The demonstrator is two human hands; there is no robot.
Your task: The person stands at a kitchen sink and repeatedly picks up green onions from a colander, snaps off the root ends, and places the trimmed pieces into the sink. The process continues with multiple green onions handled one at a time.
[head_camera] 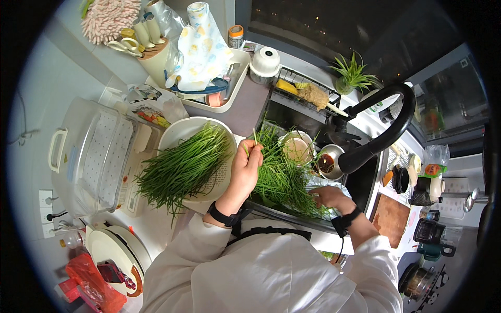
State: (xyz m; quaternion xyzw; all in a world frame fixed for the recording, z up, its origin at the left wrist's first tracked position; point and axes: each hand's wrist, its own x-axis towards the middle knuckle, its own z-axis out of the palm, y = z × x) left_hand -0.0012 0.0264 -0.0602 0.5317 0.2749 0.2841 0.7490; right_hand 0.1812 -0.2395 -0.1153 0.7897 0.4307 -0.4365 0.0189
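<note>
Between the fingertips of my left hand (245,166) are a few pale-ended stalks of garlic chives, held above the sink's left edge. Blurred by motion, my right hand (332,198) reaches into a loose, tangled pile of garlic chives (280,174) in the dark sink (362,186). Whether its fingers grip any blades cannot be told. Part of the pile rests on a pale plastic bag (339,186). Left of my left hand, a neater bunch of garlic chives (186,166) lies across a white basin (172,131), its dark tips over the rim.
Behind the pile stand a bowl (296,148) of cloudy liquid and a metal bowl (332,154) with dark reddish contents. A black faucet (375,141) arches over the sink's right side. A sponge rack (307,92) sits at the back. The clear-lidded container (98,156) occupies the left counter.
</note>
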